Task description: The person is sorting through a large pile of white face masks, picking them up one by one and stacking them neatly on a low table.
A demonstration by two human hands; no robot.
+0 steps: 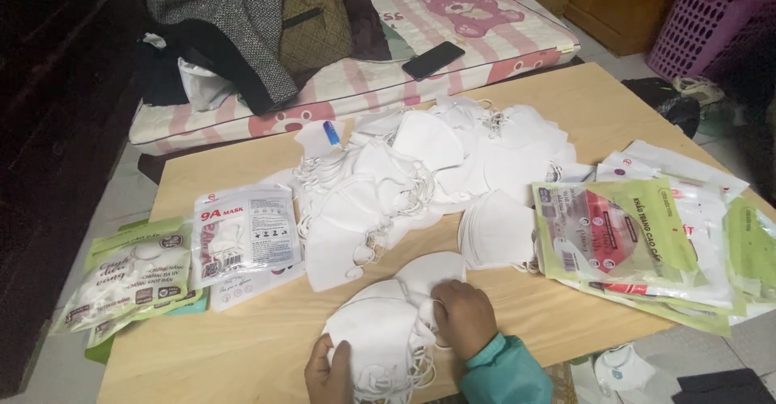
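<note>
Both hands, left hand (327, 372) and right hand (462, 317), pressed on a small mask stack (388, 331) just before the big loose pile (420, 170); few packets (242, 238) filled, most masks unpacked.

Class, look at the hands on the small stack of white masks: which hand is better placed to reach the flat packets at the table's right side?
Probably the right hand: it rests on the mask stack nearer the packets; the left hand grips the stack's far edge.

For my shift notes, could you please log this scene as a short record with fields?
left hand: grips near edge of mask stack
right hand: rests on stack's right side
table: wooden
mask pile: loose, white, mid-table
packets: stacked at right
phone: on mattress beyond table
</note>
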